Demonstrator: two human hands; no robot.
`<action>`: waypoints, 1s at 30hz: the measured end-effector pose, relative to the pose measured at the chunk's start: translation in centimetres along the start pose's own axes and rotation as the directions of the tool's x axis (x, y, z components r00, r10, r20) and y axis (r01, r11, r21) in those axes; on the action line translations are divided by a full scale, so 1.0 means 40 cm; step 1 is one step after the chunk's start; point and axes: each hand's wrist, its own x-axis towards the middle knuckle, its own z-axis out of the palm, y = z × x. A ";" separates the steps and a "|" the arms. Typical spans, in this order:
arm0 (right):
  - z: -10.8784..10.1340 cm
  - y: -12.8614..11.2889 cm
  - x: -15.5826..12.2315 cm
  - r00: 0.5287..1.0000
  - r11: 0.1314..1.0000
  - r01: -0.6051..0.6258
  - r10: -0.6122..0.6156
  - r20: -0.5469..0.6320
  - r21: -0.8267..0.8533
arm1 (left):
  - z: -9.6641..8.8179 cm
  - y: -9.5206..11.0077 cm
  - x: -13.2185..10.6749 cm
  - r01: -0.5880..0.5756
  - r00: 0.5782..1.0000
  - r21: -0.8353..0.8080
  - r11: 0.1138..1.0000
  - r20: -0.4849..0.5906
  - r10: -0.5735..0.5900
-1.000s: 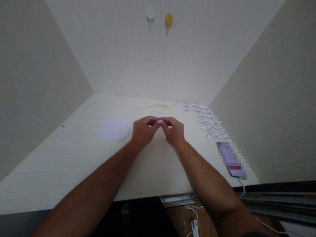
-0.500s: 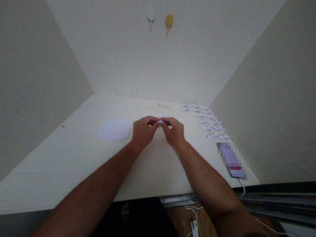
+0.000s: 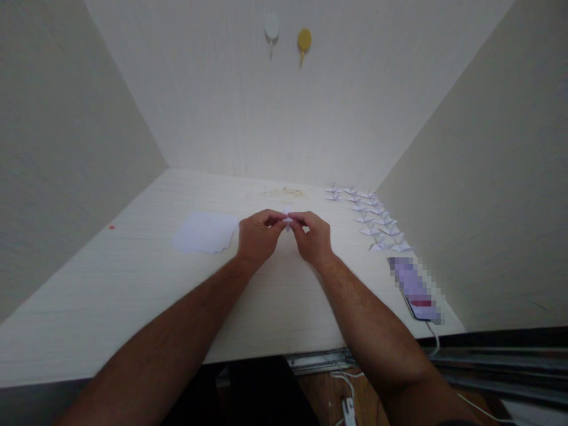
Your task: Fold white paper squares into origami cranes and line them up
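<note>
A small folded white paper piece (image 3: pixel 288 220) is held just above the table, its points showing above and below my fingertips. My left hand (image 3: pixel 261 236) pinches its left side between thumb and forefinger. On the other side, my right hand (image 3: pixel 311 235) pinches it the same way, the two hands nearly meeting. The fingers cover much of the paper, so its exact shape is hard to make out. Left of my left hand lies a stack of white paper sheets (image 3: pixel 204 232). Several folded white paper cranes (image 3: pixel 368 220) stand in rows to the right.
A phone (image 3: pixel 413 290) with a blurred screen lies near the right edge, a white cable (image 3: pixel 437 343) attached. White and yellow round hooks (image 3: pixel 304 40) hang on the back wall. Panels enclose the white table (image 3: pixel 133 284) on both sides. A power strip (image 3: pixel 349 410) is below.
Both hands keep their pinch on the folded paper with almost no movement. The whole view has shifted very slightly.
</note>
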 end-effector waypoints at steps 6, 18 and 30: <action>-0.003 0.002 0.001 1.000 1.000 -0.013 0.013 -0.025 0.025 | 0.000 0.004 0.005 0.118 0.992 -0.181 0.976 0.063 -0.108; 0.006 -0.001 -0.003 0.993 0.988 -0.105 0.110 -0.035 0.115 | 0.017 -0.003 0.008 0.240 0.971 -0.486 0.841 0.098 -0.220; 0.009 0.001 -0.002 0.994 0.993 -0.066 0.074 -0.076 0.096 | 0.000 0.010 0.006 0.108 0.994 -0.169 0.980 0.031 -0.104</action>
